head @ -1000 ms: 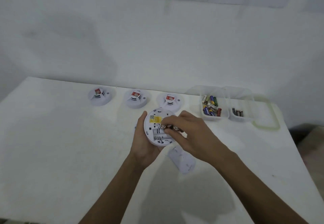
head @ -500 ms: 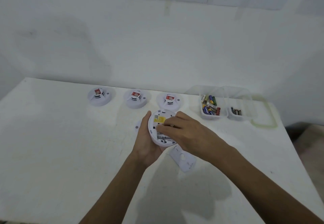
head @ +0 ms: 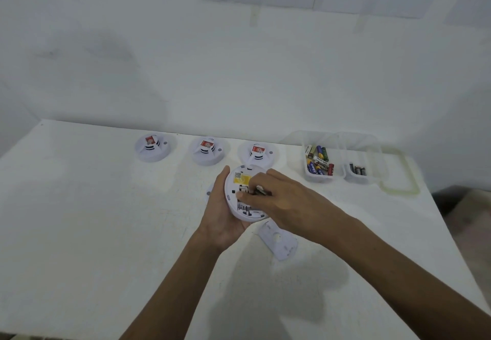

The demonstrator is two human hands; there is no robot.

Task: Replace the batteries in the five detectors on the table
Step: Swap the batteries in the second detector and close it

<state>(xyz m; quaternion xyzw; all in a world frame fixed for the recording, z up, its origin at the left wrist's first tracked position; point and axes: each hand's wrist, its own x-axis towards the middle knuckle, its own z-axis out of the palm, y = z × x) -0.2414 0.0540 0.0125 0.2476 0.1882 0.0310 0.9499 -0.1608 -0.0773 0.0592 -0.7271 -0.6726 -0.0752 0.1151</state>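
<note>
My left hand (head: 221, 216) cradles a round white detector (head: 243, 180) above the table, back side up, with a yellow label and an open battery bay. My right hand (head: 281, 201) reaches over it and pinches a dark battery (head: 261, 190) at the bay. The detector's white cover plate (head: 279, 242) lies on the table just below my right wrist. Three more white detectors stand in a row at the back: left (head: 152, 147), middle (head: 208, 151) and right (head: 257, 152), each with a red label. Part of another detector (head: 209, 193) peeks out behind my left hand.
A clear tub (head: 318, 177) with several mixed batteries and a second tub (head: 357, 179) with a few dark batteries stand at the back right. A clear lid (head: 401, 180) lies beside them. The table's right edge (head: 451, 233) drops off close by.
My right hand's fingers have shifted left across the detector's battery bay with the battery. The detector has tilted slightly in my left hand.
</note>
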